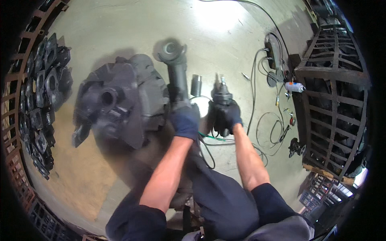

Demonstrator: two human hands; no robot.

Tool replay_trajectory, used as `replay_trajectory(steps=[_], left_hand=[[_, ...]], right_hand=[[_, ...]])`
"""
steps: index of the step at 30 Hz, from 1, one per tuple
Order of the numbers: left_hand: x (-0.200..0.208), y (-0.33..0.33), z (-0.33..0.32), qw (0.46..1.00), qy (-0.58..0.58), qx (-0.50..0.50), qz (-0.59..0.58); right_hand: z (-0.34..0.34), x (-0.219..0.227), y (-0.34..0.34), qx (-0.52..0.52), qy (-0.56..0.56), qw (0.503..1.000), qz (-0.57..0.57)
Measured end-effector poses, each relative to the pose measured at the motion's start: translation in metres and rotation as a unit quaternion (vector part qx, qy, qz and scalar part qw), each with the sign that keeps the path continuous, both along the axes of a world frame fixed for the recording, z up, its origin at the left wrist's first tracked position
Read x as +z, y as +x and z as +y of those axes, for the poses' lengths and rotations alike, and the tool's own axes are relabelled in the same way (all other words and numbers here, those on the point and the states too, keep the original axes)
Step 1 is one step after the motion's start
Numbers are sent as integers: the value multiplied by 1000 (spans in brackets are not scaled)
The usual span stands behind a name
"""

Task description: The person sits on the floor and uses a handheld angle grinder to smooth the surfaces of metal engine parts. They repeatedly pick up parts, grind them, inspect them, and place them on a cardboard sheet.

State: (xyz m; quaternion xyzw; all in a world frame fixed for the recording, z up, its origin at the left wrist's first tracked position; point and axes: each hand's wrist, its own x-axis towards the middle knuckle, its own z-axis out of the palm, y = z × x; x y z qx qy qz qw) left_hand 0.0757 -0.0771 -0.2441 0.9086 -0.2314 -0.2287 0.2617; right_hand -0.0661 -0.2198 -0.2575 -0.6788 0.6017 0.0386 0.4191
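Dark gloves cover both my hands. My left hand (185, 120) is closed round the rear of an angle grinder (178, 80), whose head points away from me. My right hand (230, 115) is wrapped round a dark straight grinder (222, 97) with a bright metal tip at its far end. Between the two tools a small dark cylinder (196, 85) stands on the floor. Just left of the angle grinder sits a large dark cast-metal housing (120, 100) with a round bore; it looks slightly blurred.
Black cables (253, 88) and a power strip (270, 56) lie on the floor at the right. A spray can (294, 87) is beside a metal cage crate (333, 108). Several dark flat castings (52, 86) line the left side. Small fittings (292, 120) are scattered near the crate.
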Motion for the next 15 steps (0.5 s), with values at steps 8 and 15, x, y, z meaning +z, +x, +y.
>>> replay_trajectory(steps=[8, 15], left_hand=[[78, -3, -2, 924, -225, -55, 303], [234, -45, 21, 812, -436, 74, 380]], right_hand=[[9, 82, 9, -70, 56, 969, -231], [48, 292, 77, -131, 164, 922, -325]])
